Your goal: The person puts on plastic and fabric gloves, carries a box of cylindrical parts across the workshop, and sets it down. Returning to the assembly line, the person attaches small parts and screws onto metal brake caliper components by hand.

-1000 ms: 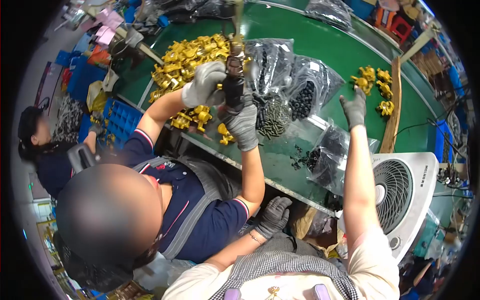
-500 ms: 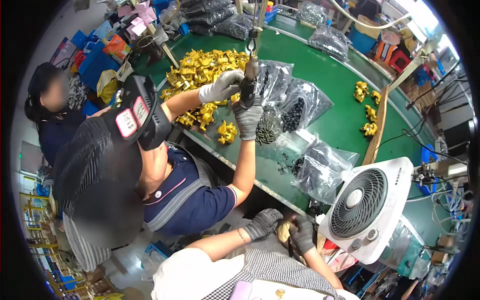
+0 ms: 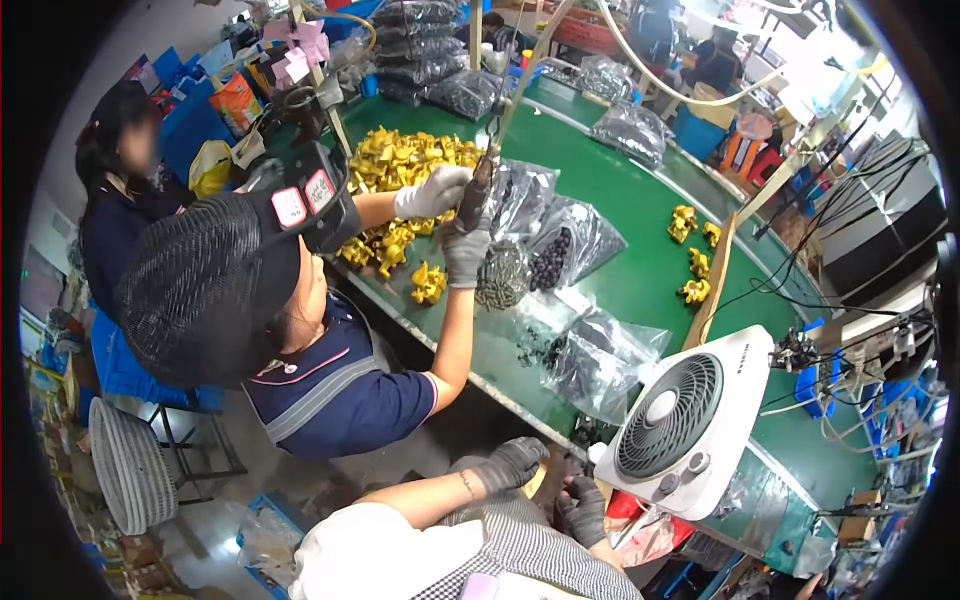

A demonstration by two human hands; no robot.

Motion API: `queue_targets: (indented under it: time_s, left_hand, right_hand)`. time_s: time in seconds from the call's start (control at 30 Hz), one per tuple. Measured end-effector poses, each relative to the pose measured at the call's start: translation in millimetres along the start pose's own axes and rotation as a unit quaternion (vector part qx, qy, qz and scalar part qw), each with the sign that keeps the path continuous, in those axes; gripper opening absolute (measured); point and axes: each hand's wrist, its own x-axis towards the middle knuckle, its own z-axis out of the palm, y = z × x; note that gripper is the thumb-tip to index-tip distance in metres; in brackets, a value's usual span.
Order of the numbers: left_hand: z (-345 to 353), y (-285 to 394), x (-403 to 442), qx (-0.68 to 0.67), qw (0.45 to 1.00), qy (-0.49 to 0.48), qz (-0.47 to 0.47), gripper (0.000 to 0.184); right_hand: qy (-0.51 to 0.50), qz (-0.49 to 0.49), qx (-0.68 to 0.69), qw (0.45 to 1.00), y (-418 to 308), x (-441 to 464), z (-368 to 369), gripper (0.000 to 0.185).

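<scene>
My left hand, in a grey glove, is closed at the bottom centre, fingers curled toward a pale yellow piece. The piece is partly covered, so its kind does not show. To the right of it, my right hand, also in a grey glove, is apart from the piece with its fingers curled. Whatever it may hold is hidden. Both hands are low, in front of my checkered apron, beside the workbench edge.
A white fan stands right of my hands. On the green bench lie bags of black parts and yellow metal parts. A co-worker at the left grips a hanging power driver; another person is behind.
My view has shifted, so the bench scene sits further left. My right hand has drawn away from the pale yellow piece, downward and right. The piece stays beside my left hand.
</scene>
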Motion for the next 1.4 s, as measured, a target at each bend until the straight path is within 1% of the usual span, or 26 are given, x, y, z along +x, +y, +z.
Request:
queue_targets:
  time_s: [0.03, 0.13, 0.17, 0.27, 0.3, 0.33, 0.4, 0.43, 0.47, 0.53, 0.63, 0.73, 0.77, 0.87, 0.93, 1.0, 1.07, 1.1, 1.2, 1.23, 1.33, 1.4]
  left_hand:
    - [-1.1, 1.1, -0.4, 0.002, 1.0, -0.002, -0.005, 0.026]
    - [-4.9, 2.1, -5.4, 0.008, 1.0, -0.015, -0.014, 0.028]
    - [-5.3, 0.7, -6.7, 0.007, 0.999, -0.027, -0.018, 0.028]
    - [-10.9, 2.0, -5.3, 0.021, 0.997, -0.061, -0.03, 0.03]
    - [-16.4, 6.1, -3.6, 0.031, 0.996, -0.076, -0.034, 0.032]
    - [-19.5, 10.1, -3.5, 0.041, 0.994, -0.093, -0.039, 0.034]
    - [-19.5, 7.8, -1.0, 0.046, 0.995, -0.087, -0.027, 0.034]
    - [-23.3, 9.9, 1.6, 0.049, 0.995, -0.081, -0.022, 0.034]
    - [-24.5, 13.1, 3.7, 0.049, 0.996, -0.076, -0.017, 0.034]
    - [-28.5, 17.6, 11.1, 0.053, 0.995, -0.077, -0.013, 0.033]
    - [-30.0, 22.1, 13.8, 0.053, 0.996, -0.078, -0.003, 0.032]
    - [-28.4, 24.7, 14.5, 0.051, 0.996, -0.08, -0.008, 0.032]
    - [-28.6, 25.2, 14.6, 0.054, 0.995, -0.086, -0.015, 0.031]
    - [-24.6, 21.3, 13.7, 0.058, 0.994, -0.089, -0.026, 0.03]
    - [-20.9, 18.9, 10.7, 0.053, 0.995, -0.08, -0.03, 0.029]
    - [-21.3, 17.7, 8.3, 0.045, 0.995, -0.081, -0.029, 0.03]
    - [-16.2, 12.7, 5.0, 0.043, 0.995, -0.087, -0.035, 0.03]
    - [-13.5, 9.9, 2.5, 0.038, 0.996, -0.073, -0.033, 0.028]
    - [-17.9, 12.8, 1.8, 0.053, 0.993, -0.096, -0.046, 0.026]
    - [-17.4, 11.9, 1.1, 0.054, 0.992, -0.104, -0.052, 0.026]
    - [-16.7, 10.2, 0.9, 0.055, 0.988, -0.128, -0.067, 0.027]
    - [-17.2, 10.7, 2.2, 0.055, 0.985, -0.148, -0.075, 0.031]
  right_hand:
    - [-0.007, 0.004, 0.023, 1.0, -9.3, 1.8, -3.9, 0.023]
    - [-0.077, -0.046, -0.005, 0.996, -22.7, 0.4, -24.2, 0.023]
    - [-0.095, -0.016, -0.007, 0.995, -28.5, -4.1, -31.7, 0.024]
    - [-0.169, -0.052, -0.071, 0.982, -41.7, -7.3, -59.9, 0.025]
    - [-0.206, -0.047, -0.097, 0.973, -45.1, -6.4, -67.5, 0.027]
    - [-0.204, -0.055, -0.103, 0.972, -44.9, -6.3, -73.1, 0.027]
    - [-0.195, -0.071, -0.115, 0.971, -44.1, -5.9, -80.4, 0.026]
    - [-0.159, -0.037, -0.1, 0.981, -44.7, -5.4, -79.7, 0.024]
    - [-0.113, -0.118, -0.141, 0.976, -38.3, -2.3, -77.9, 0.024]
    - [-0.039, -0.136, -0.126, 0.982, -25.9, 1.9, -68.9, 0.024]
    - [0.007, -0.101, -0.084, 0.991, -26.4, 3.8, -57.4, 0.024]
    - [0.033, -0.064, -0.02, 0.997, -8.8, -4.8, -41.4, 0.024]
    - [0.03, -0.044, -0.022, 0.998, -6.7, -6.5, -38.9, 0.024]
    - [0.04, -0.039, -0.009, 0.998, -5.3, -5.1, -35.0, 0.024]
    - [0.042, -0.056, -0.006, 0.998, -3.1, -1.0, -33.0, 0.025]
    - [0.033, -0.043, -0.022, 0.998, -4.3, 0.8, -31.1, 0.025]
    - [0.012, -0.026, -0.001, 1.0, -5.8, 2.7, -30.5, 0.025]
    - [0.002, -0.017, 0.009, 1.0, -7.0, 3.9, -30.2, 0.025]
    - [0.006, -0.015, 0.05, 0.999, -19.7, 7.0, -26.6, 0.025]
    - [0.0, -0.013, 0.034, 0.999, -23.1, 7.5, -27.1, 0.026]
    - [0.0, 0.001, 0.046, 0.999, -27.2, 7.2, -26.7, 0.026]
    - [-0.006, -0.011, 0.018, 1.0, -25.4, 8.1, -28.8, 0.025]
